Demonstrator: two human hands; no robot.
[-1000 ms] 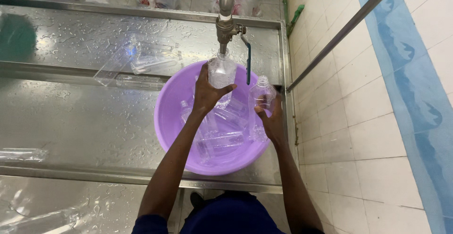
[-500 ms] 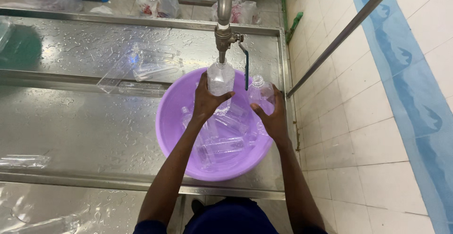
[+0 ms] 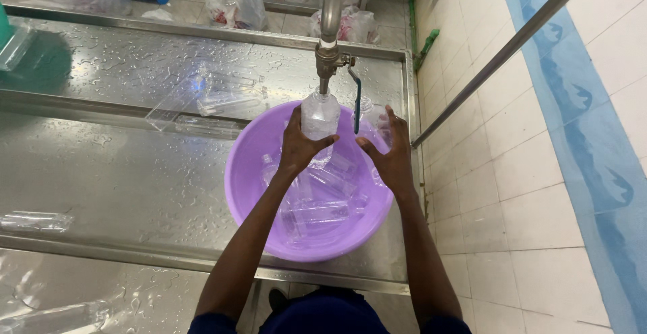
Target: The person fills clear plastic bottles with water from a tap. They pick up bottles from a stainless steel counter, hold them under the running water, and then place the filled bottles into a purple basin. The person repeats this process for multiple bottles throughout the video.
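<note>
A clear plastic bottle [image 3: 319, 113] stands upright under the tap [image 3: 328, 54], its mouth just below the spout, above the far side of a purple basin [image 3: 246, 172]. The left hand [image 3: 300, 146] is wrapped around the bottle's lower part, fingers closed on it. The right hand [image 3: 386, 152] is just beside it to the right, over the basin's far right rim, with fingers partly spread and curved around a second clear bottle [image 3: 373, 119]; how firmly it grips cannot be told. A blue tap lever [image 3: 356, 105] hangs between the two bottles. More clear bottles [image 3: 317, 202] lie on their sides in the basin. The basin sits on a wet steel desk [image 3: 101, 179]. Beyond it, to the left, lies a clear plastic box [image 3: 209, 98]. A tiled wall [image 3: 512, 192] runs along the right.
</note>
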